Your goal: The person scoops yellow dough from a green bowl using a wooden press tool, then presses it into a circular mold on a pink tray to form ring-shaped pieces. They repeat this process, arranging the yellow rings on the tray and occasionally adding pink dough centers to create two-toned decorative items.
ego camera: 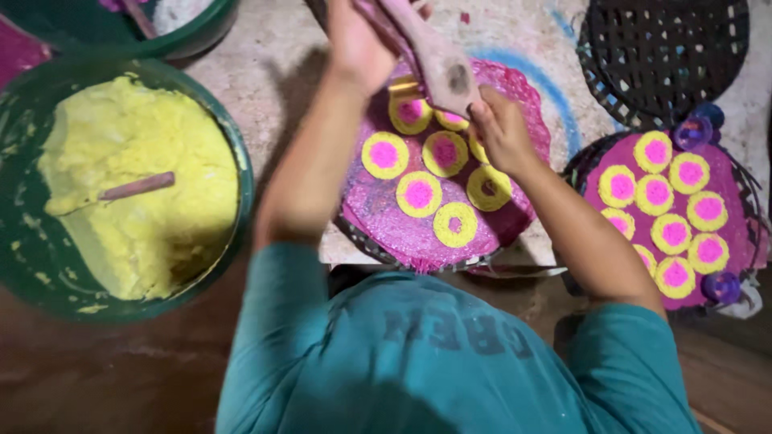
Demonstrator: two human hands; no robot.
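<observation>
- The left hand (pixel 358 40) gripped a long, pink-stained wooden scoop (pixel 434 56), fingers wrapped around it, above a round woven tray covered in magenta paste (pixel 378 213).
- The right hand (pixel 500 128), fingertips pressed together, touched the tray's yellow rings with pink centres (pixel 419 194).
- A green tub of yellow paste (pixel 137 185) sat well left.

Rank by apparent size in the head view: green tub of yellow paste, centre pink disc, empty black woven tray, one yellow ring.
1. green tub
2. centre pink disc
3. empty black woven tray, cropped by the frame edge, so its rank against the disc is unsure
4. yellow ring
</observation>
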